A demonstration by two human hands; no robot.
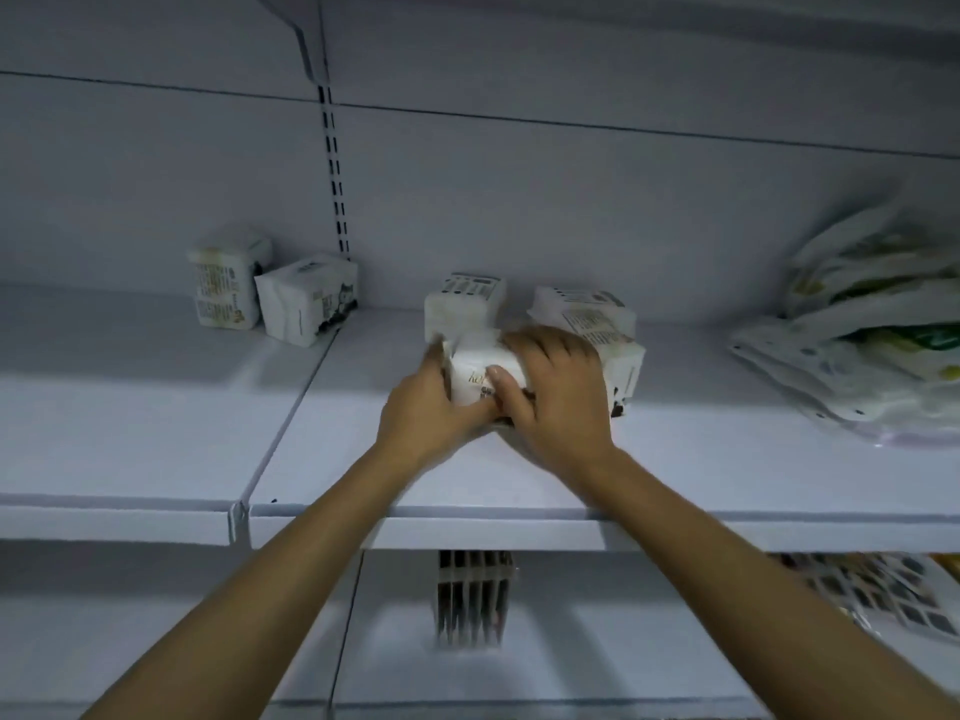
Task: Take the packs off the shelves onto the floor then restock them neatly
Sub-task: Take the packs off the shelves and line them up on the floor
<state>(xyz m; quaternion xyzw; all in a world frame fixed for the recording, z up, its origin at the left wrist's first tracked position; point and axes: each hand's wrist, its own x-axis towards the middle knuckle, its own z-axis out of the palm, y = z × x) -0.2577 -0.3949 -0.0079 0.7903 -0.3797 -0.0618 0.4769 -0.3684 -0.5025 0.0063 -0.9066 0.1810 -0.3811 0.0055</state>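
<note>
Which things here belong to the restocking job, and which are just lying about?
Job: white pack gripped by left hand and right hand; packs behind it; two packs at back left; shelf.
Lying about: heap of loose bags at right; slotted rail; dark item on lower shelf.
</note>
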